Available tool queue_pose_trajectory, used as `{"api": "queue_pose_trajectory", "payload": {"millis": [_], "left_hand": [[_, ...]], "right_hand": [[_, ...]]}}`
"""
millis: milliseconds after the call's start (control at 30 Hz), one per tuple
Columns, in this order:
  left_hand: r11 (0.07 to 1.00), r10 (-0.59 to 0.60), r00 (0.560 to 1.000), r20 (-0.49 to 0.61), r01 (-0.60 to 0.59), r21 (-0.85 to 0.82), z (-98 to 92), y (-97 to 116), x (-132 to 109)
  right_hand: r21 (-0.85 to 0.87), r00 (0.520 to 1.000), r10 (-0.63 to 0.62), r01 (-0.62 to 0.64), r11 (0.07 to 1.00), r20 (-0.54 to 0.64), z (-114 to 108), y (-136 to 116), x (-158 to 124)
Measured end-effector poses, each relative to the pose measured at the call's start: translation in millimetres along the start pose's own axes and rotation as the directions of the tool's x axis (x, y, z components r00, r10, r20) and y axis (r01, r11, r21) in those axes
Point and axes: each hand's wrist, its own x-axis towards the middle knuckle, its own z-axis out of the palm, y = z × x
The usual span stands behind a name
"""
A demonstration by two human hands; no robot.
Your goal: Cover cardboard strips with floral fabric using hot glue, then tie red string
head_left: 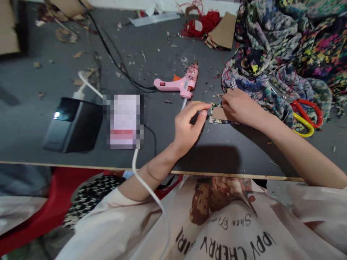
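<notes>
A small tan cardboard piece [219, 113] lies flat on the table with floral fabric [214, 121] showing around its edges. My right hand [241, 107] covers its right part, fingers curled together and pressed at its upper edge; the fingertips are partly hidden. At its left end is my left hand [188, 126], thumb and index finger apart, the index fingertip at the fabric's corner. Just beyond my left hand lies a pink glue gun [187, 81], a glue stick [184, 103] protruding from its rear and red threads tangled around its front.
Crumpled floral cloth [271, 47] fills the right side, with red-and-yellow-handled scissors [303, 115] on it. Red yarn [202, 25] and cardboard scraps [223, 30] lie at the back. A black power bank [74, 124], blurred phone [124, 121] and white cable [148, 187] are left.
</notes>
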Motion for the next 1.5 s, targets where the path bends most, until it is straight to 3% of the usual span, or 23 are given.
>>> {"api": "queue_pose_trajectory", "payload": {"millis": [233,333,500,633,733,833,933,1067,1133,1233,1300,1400,1500], "left_hand": [[0.999,-0.044,0.999,0.024,0.043,0.029,-0.3,1.0,0.8],[0.995,-0.093,0.994,0.056,0.091,0.050,1.0,-2.2,0.3],[0.992,-0.126,0.987,0.095,0.128,-0.012,5.2,-11.4,-2.7],[0.989,-0.126,0.984,0.122,0.135,-0.061,6.3,-13.8,-3.7],[0.984,-0.132,0.983,0.128,0.145,-0.100,5.1,-11.5,-2.3],[0.984,-0.132,0.983,0.128,0.146,-0.102,3.5,-5.4,-1.3],[0.994,-0.104,0.976,0.190,0.105,0.009,4.3,5.3,-2.7],[0.984,0.015,0.900,0.435,-0.091,0.156,3.0,17.6,4.1],[0.961,0.074,0.912,0.404,-0.174,0.215,-5.9,13.2,18.6],[0.925,-0.009,0.970,0.244,-0.085,0.370,-28.5,-14.7,47.4],[0.861,-0.142,0.977,0.161,0.041,0.507,-42.8,-41.9,60.3],[0.793,-0.248,0.941,0.230,0.061,0.606,-54.1,-76.2,63.0],[0.792,-0.237,0.928,0.286,0.015,0.610,-56.2,-89.1,60.3]], "right_hand": [[0.042,0.997,0.082,-0.083,0.996,0.011,-6.0,-6.9,-7.2],[0.165,0.987,0.159,-0.158,0.973,0.011,-18.5,-11.0,-9.9],[0.474,0.936,0.323,-0.223,0.852,-0.139,-51.6,-6.9,-18.2],[0.776,0.827,0.535,-0.221,0.590,-0.172,-57.8,-0.1,-29.0],[0.959,0.763,0.647,-0.167,0.227,-0.020,-46.3,1.8,-37.5],[0.982,0.778,0.600,-0.173,-0.076,0.184,-34.1,5.7,-46.2],[0.963,0.784,0.570,-0.135,-0.233,0.248,-26.9,14.2,-54.2],[0.965,0.727,0.641,-0.120,-0.233,0.245,-19.9,21.1,-61.7],[0.969,0.738,0.631,-0.132,-0.210,0.238,-15.3,18.9,-63.8],[0.979,0.746,0.637,-0.101,-0.179,0.194,-7.1,12.1,-65.0],[0.985,0.729,0.665,-0.069,-0.160,0.159,-1.5,8.6,-64.9],[0.987,0.717,0.685,-0.033,-0.155,0.131,4.6,6.8,-64.5],[0.983,0.719,0.681,-0.016,-0.181,0.137,6.2,6.6,-64.6]]}}
